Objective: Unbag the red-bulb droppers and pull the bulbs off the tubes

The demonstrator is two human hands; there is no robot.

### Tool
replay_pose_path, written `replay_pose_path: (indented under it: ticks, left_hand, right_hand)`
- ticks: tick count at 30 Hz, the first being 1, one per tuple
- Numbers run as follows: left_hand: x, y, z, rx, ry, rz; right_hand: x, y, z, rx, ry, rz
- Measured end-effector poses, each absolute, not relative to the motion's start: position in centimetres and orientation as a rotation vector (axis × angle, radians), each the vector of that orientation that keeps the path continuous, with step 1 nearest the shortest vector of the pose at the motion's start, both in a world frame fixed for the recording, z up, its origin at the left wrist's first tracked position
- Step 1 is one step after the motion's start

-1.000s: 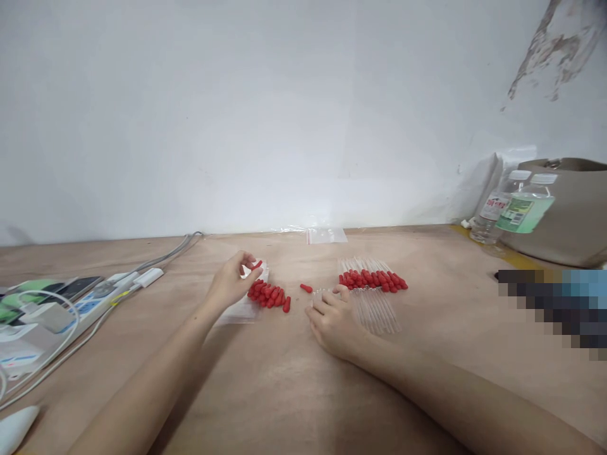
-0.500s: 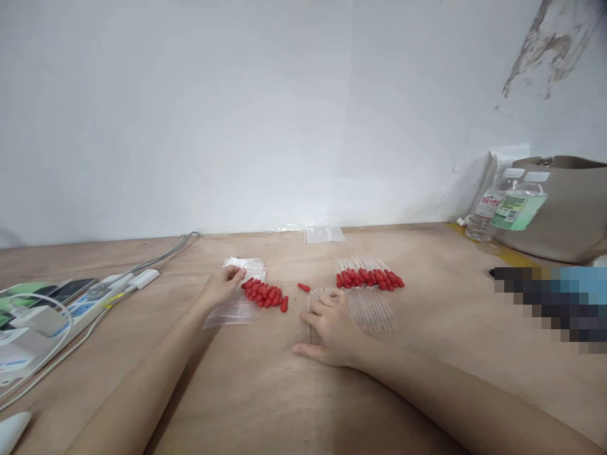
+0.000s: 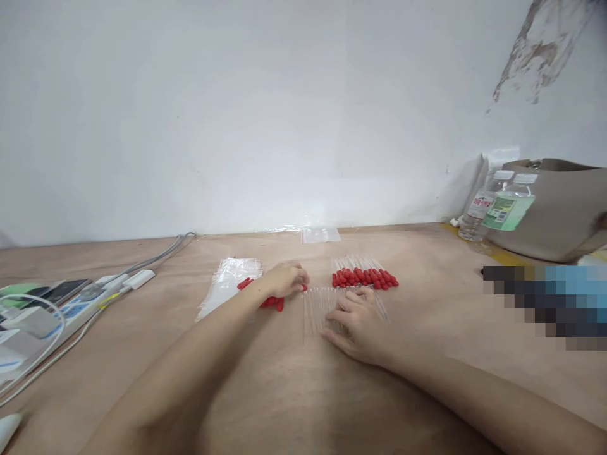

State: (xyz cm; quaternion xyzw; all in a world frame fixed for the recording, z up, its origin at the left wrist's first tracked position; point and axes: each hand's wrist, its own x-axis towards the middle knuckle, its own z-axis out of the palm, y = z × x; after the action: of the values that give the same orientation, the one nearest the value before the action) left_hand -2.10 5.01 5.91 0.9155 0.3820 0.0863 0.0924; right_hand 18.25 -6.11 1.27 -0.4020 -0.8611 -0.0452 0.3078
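Red dropper bulb (image 3: 304, 288) at left hand (image 3: 287, 277), fingers curled, pinch impossible to tell; clear tubes (image 3: 317, 313) side by side beneath right hand (image 3: 359, 321), fingers spread, probably against rolling.

There are two bottles (image 3: 505, 212), one beige bag (image 3: 559, 215), one power strip (image 3: 76, 309), uncountably many red bulbs (image 3: 365, 278) and clear tubes (image 3: 317, 313).

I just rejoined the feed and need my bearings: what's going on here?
A person is working bare-handed at a brown wood-look tabletop. The left hand is at a lone small red bulb-shaped piece; whether it is gripped can't be told. That arm partly covers a pile of similar red pieces beside flat clear plastic bags. The right hand is spread over a row of slim transparent tubes. Just beyond lie red bulbs with clear tubes extending toward the wall.
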Motion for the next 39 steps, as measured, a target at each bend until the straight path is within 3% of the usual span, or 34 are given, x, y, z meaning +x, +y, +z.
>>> replay_pose_path:
  ticks: [10, 14, 20, 27, 39]
  left_hand:
    - [-5.2, 5.4, 9.0, 2.594, 1.174, 0.246]
    - [-7.9, 4.3, 10.6, 2.547, 1.29, 0.408]
    - [-12.6, 3.9, 8.0, 2.04, 1.929, 0.852]
    - [-13.8, 4.8, 4.6, 1.906, 1.881, 0.868]
    - [-11.9, 2.7, 6.4, 2.03, 2.155, 1.11]
  right_hand:
    - [20.3, -6.4, -0.4, -1.076, -2.144, -0.132]
    - [20.1, -6.3, -0.7, -1.061, -2.113, -0.134]
    - [20.2, -6.2, -0.8, -1.069, -2.097, -0.144]
    - [20.1, -6.4, -0.5, -1.109, -2.104, -0.153]
    - [22.0, -2.8, 1.3, -1.349, -1.991, -0.348]
